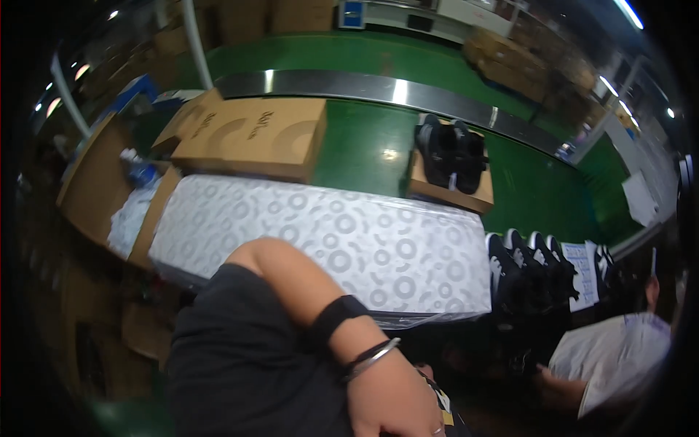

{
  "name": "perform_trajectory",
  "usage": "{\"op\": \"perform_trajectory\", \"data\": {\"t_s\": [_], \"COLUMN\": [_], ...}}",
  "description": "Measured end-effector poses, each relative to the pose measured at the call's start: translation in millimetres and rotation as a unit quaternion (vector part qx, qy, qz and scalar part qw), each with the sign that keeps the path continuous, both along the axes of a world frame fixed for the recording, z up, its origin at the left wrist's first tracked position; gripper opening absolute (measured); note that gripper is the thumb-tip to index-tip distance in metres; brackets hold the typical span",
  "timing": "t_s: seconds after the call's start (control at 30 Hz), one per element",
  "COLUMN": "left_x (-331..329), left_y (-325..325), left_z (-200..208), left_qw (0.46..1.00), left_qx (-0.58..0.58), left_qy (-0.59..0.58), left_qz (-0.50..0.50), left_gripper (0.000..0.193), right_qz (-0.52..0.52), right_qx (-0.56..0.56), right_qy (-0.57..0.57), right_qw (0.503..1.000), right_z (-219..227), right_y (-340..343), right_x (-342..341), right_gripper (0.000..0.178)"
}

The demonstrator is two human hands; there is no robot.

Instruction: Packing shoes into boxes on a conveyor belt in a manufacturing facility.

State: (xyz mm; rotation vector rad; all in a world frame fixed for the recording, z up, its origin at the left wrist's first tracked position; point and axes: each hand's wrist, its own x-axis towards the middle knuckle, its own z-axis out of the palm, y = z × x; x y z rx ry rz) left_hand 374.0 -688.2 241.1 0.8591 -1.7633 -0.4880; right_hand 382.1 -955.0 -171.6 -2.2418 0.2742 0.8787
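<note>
My left arm, in a dark sleeve, bends across the near side of the bench. A black band and a silver bangle circle the wrist. My left hand (397, 400) is at the lower edge with a ring on one finger; its fingers are mostly cut off. Beside it are a small patch of skin and a yellow and white piece (445, 408), both unclear. I cannot make out my right hand. Behind my forearm lies a long stack of white sheets printed with grey rings (335, 240), with clear plastic at its edge.
Brown shoe boxes (251, 138) stand at the back left, by an open carton (95, 182). A pair of black shoes (451, 156) rests on another box. Several black-and-white shoes (535, 266) line the right, near a co-worker in a pale shirt (615, 357). A metal rail (349, 87) runs behind.
</note>
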Motion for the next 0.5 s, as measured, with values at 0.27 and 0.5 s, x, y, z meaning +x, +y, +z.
{"op": "perform_trajectory", "data": {"t_s": [0.27, 0.5], "left_x": [37, 72], "left_y": [142, 500], "left_z": [-4, -175], "left_qw": [0.834, 0.238], "left_qx": [0.287, 0.279], "left_qy": [-0.091, 0.017], "left_qz": [0.462, 0.930], "left_gripper": [0.048, 0.048], "right_qz": [0.018, -0.018], "right_qx": [-0.098, -0.064], "right_qy": [-0.120, -0.133], "right_qw": [0.988, 0.989], "right_z": [-41, 28], "right_y": [18, 94], "right_x": [14, -42], "right_gripper": [0.036, 0.032]}}
